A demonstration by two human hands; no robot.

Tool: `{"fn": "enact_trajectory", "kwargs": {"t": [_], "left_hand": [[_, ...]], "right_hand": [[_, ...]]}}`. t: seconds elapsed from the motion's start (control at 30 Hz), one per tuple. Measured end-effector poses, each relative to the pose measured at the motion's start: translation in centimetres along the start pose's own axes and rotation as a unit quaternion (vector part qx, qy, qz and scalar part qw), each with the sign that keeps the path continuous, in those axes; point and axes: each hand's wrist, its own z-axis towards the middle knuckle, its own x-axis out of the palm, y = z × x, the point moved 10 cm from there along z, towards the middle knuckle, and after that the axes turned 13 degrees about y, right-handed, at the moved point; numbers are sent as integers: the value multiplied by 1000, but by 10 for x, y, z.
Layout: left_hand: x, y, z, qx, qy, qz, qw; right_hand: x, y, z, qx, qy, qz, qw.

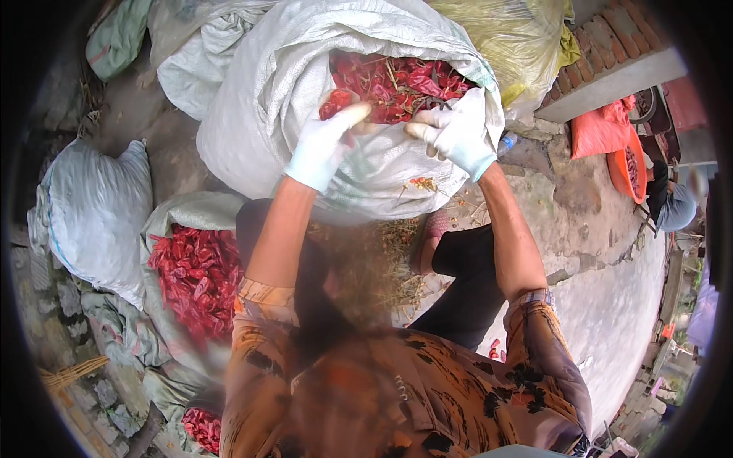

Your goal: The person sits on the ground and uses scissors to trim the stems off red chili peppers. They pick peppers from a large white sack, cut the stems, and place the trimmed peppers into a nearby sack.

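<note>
A big white woven sack (252, 114) stands in front of me, its mouth rolled open over dried red chili peppers (382, 72) with pale stems. Both of my hands wear white gloves. At the near left of the opening, my left hand (328, 141) is closed in a pinch, with a red chili pepper (334, 103) at its fingers. My right hand (456, 133) has its fingers curled over the near right rim. Something thin and dark shows by its fingertips; I cannot make out what it is.
At my left stand an open sack of red chilies (198, 275) and a full white sack (99, 214). A yellowish plastic bag (511, 46) sits behind the big sack. To the right are a brick ledge (611, 53), an orange basin (630, 164) and another person (676, 206).
</note>
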Motion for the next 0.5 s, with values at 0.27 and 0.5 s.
{"fn": "enact_trajectory", "kwargs": {"t": [0.27,0.5], "left_hand": [[2,27,8,-35,-38,1,999],[-14,30,8,-33,-51,33,998]], "right_hand": [[-75,-54,73,-17,-257,-247,934],[-53,-42,89,-17,-228,-282,932]]}}
